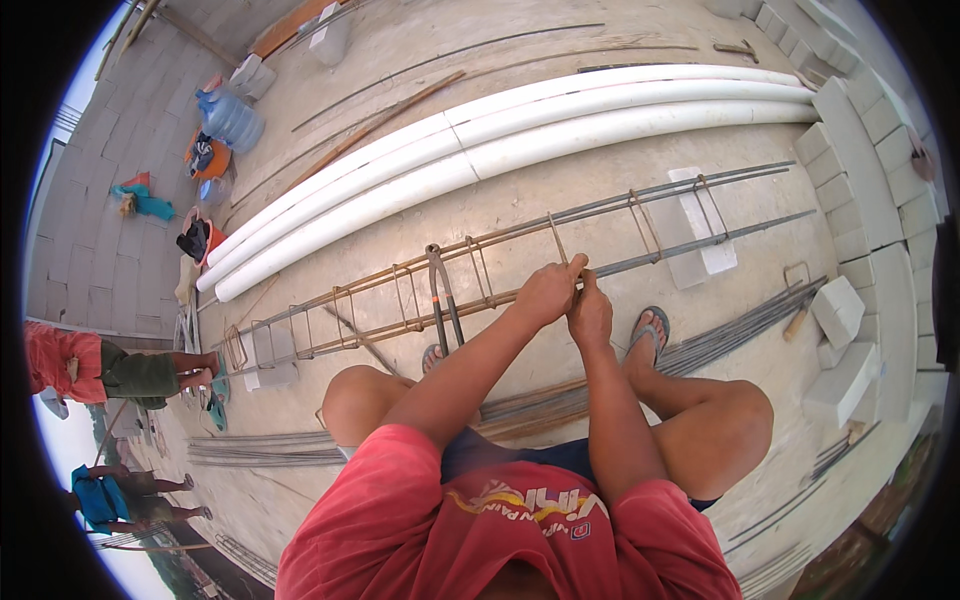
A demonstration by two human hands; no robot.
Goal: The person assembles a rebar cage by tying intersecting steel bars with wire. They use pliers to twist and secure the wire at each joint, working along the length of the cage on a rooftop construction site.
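Observation:
A long cage of steel reinforcing bars (340,346) with square wire stirrups (480,270) lies slantwise in front of me, propped off the floor on pale blocks. Both my hands meet at its near bars, right of the middle, where one stirrup (558,238) comes down. My left hand (548,294) is closed, its index finger and thumb against my right fingers. Closed too, my right hand (591,314) pinches at the same spot; whatever is between the fingers is hidden. Left of my hands, long-handled pincers (440,292) with dark and orange grips rest against the cage.
White pipes (380,172) lie beyond the cage. Loose bars (700,345) run beneath my legs. Light blocks (838,308) stand at right, a block wall (100,220) at left. A blue water jug (230,120) stands far left. Two people (150,375) are at the left edge.

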